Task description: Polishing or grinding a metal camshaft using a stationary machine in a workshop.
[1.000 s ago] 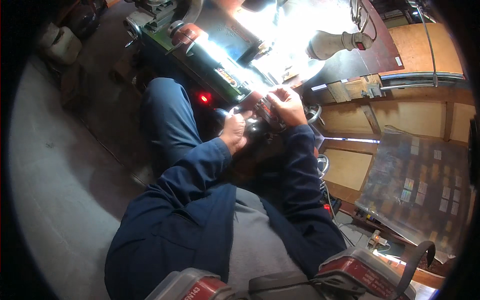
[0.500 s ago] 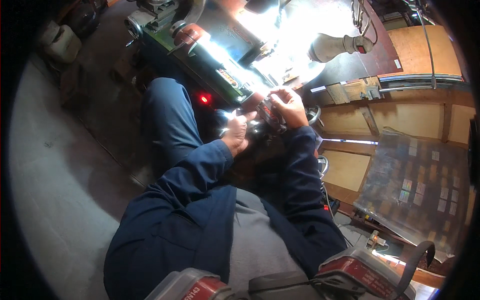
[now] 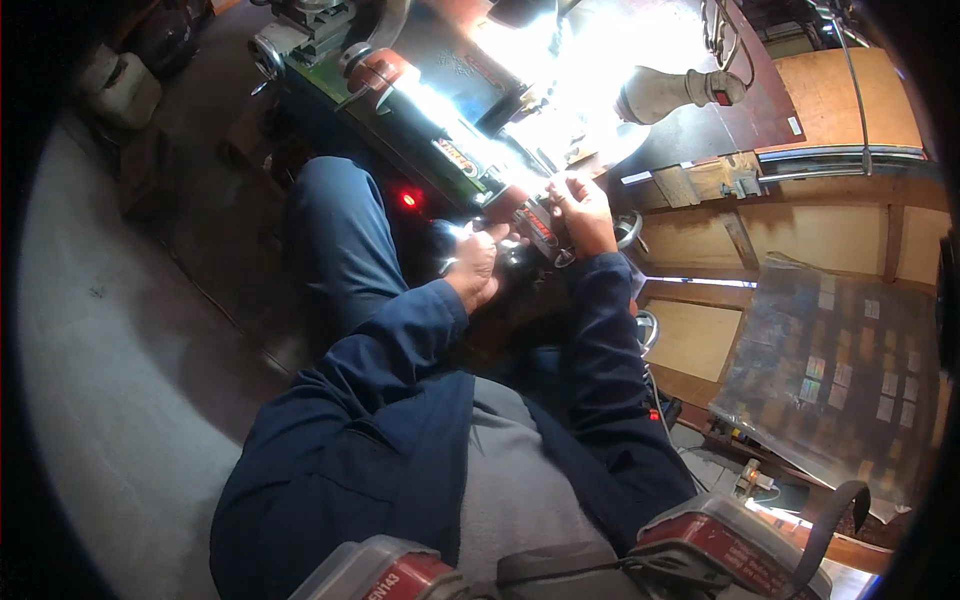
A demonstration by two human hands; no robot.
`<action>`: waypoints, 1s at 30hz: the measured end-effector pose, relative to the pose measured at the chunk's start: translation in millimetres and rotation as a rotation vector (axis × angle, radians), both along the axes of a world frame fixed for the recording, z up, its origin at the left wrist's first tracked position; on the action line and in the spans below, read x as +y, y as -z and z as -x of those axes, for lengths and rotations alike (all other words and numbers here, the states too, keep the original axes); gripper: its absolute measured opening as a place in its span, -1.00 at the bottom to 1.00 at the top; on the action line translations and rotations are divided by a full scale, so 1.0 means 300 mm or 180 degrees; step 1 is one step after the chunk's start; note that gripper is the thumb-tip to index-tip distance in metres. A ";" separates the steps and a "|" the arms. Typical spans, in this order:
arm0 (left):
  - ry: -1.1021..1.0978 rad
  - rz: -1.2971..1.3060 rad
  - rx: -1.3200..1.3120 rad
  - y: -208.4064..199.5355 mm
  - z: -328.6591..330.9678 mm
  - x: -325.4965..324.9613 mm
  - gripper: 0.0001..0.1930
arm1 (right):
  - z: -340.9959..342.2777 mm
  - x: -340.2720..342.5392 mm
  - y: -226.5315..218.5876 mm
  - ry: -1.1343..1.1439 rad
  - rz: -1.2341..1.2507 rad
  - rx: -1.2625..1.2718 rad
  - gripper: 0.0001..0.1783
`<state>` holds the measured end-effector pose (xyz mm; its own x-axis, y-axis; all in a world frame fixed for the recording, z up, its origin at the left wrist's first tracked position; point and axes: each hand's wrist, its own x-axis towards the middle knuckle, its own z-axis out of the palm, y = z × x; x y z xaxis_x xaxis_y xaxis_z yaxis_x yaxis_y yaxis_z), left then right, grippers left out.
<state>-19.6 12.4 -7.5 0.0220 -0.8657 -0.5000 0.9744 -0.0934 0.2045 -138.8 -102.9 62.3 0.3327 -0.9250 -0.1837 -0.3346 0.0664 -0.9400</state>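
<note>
My left hand [image 3: 478, 262] is closed, its thumb and fingers around something dark and shiny that I cannot make out. Next to it is a small grey block with a red label [image 3: 538, 232], attached at or close to the reddish end piece [image 3: 508, 203] of a long green machine body [image 3: 420, 140]. Just right of that end piece, my right hand [image 3: 582, 208] is raised with its thumb and fingertips pinched together. Glare hides whatever they hold, if anything. A small metal ring-like part [image 3: 564, 258] shows beneath the block.
A white lamp head [image 3: 675, 95] stands over the brightly lit bench. A handwheel [image 3: 268, 57] is at the far left of the machine, and a red light [image 3: 408, 199] glows by my knee. A plastic-covered board [image 3: 820, 380] leans against the wooden wall at the right.
My right hand has shifted slightly to the right, and its fingers have curled in more. More of the labelled block is now uncovered. The left hand stays nearly in place.
</note>
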 end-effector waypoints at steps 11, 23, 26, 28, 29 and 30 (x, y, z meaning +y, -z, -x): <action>-0.0059 0.0099 -0.0021 -0.050 -0.006 0.005 -0.89 | 0.004 0.006 0.006 0.0163 0.0156 0.0005 -0.87; -0.0089 -0.0001 -0.0124 -0.014 -0.002 -0.006 -0.93 | 0.022 0.025 0.014 0.0740 0.0879 -0.0372 -0.83; -0.0027 -0.0037 -0.0185 -0.011 0.000 0.003 -0.93 | 0.034 0.101 -0.024 0.0676 0.1582 0.0444 -0.80; 0.0005 -0.0009 -0.0261 -0.025 -0.005 0.009 -0.93 | 0.065 0.154 -0.063 0.0608 0.1691 0.0759 -0.75; 0.0103 0.0037 -0.0349 -0.043 -0.011 0.013 -0.94 | 0.084 0.179 -0.076 0.0358 0.1972 0.1182 -0.70; 0.0204 0.0083 -0.0438 -0.050 -0.014 0.017 -0.94 | 0.105 0.202 -0.086 0.0103 0.2245 0.1605 -0.65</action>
